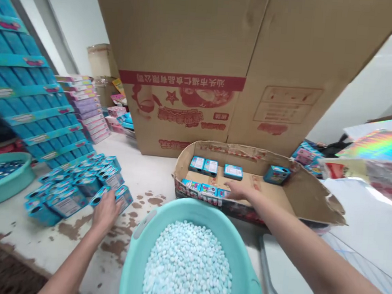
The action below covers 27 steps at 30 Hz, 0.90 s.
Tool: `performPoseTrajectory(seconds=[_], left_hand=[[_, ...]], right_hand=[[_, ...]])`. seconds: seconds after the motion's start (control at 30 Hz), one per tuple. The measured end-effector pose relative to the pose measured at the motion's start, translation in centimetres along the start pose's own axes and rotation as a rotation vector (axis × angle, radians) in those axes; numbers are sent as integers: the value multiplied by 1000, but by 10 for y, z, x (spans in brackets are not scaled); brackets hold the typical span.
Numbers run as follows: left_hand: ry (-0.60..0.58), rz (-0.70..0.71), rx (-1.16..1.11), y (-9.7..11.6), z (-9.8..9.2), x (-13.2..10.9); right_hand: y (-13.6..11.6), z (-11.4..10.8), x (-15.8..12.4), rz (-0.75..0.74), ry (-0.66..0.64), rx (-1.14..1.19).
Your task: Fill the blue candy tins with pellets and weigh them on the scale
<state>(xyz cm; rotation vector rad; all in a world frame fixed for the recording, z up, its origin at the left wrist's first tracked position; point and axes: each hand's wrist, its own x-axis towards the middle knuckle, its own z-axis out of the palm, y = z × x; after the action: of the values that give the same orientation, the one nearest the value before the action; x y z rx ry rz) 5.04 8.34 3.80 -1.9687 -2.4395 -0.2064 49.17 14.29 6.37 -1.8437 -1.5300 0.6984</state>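
I'd keep any pinch light and straight, so the boxes (125, 198) don't crush or tip. Left of centre, my left hand (107, 210) bends its fingers among them; I can't tell whether it grips. Right of centre, my right hand (238, 191), half curled, is at the front boxes inside the tray (309, 194); its hold is unclear.

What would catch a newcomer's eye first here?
Probably the turquoise tub of small pale pellets, bottom centre, with tall printed cardboard standing behind it. A stack of blue boxes towers at the left edge. The left hand is on small cartons left of the tub; the right hand reaches into the low tray beyond it.
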Motion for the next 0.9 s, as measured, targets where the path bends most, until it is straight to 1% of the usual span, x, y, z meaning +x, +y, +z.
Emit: performPoseTrajectory(seconds=[0.1,0.17,0.23,0.33,0.4,0.43,0.47,0.5,0.53,0.57,0.63,0.67,0.7,0.77,0.83,0.9], left_hand=[[38,-19,44,3,-2,-7],[84,-11,53,5,-3,-11],[144,14,50,8,-4,-15],[297,144,-29,18,-10,-23],[384,292,-159,31,-19,-33],[377,387,-233,39,-23,-39],[316,490,-298,48,-28,-46],[201,596,-341,58,-31,-53],[53,690,-357,68,-33,-59],[-107,763,-340,78,-34,-65],[-387,834,-234,99,-31,-72],[-489,840,-170,110,-28,-73],[-572,840,-113,120,-25,-74],[-691,820,-35,138,-18,-77],[-763,776,6,151,-13,-86],[-860,760,27,154,-13,-104]], right_hand=[[12,12,2,94,-30,18],[18,13,1,134,-58,0],[18,11,0,150,-94,-28],[9,0,0,113,-90,-34],[-2,-13,-4,57,-19,-11],[-7,-21,-9,24,33,-3],[-12,-29,-17,-12,85,26],[-17,-36,-27,-45,129,98],[-21,-41,-40,-69,153,218],[-25,-44,-55,-85,150,378],[-32,-43,-87,-67,62,758],[-34,-40,-104,-39,-4,908],[-36,-35,-120,-3,-47,1024],[-36,-23,-148,71,-70,1188],[-33,-14,-172,130,-38,1288],[-29,-10,-191,163,1,1338]])
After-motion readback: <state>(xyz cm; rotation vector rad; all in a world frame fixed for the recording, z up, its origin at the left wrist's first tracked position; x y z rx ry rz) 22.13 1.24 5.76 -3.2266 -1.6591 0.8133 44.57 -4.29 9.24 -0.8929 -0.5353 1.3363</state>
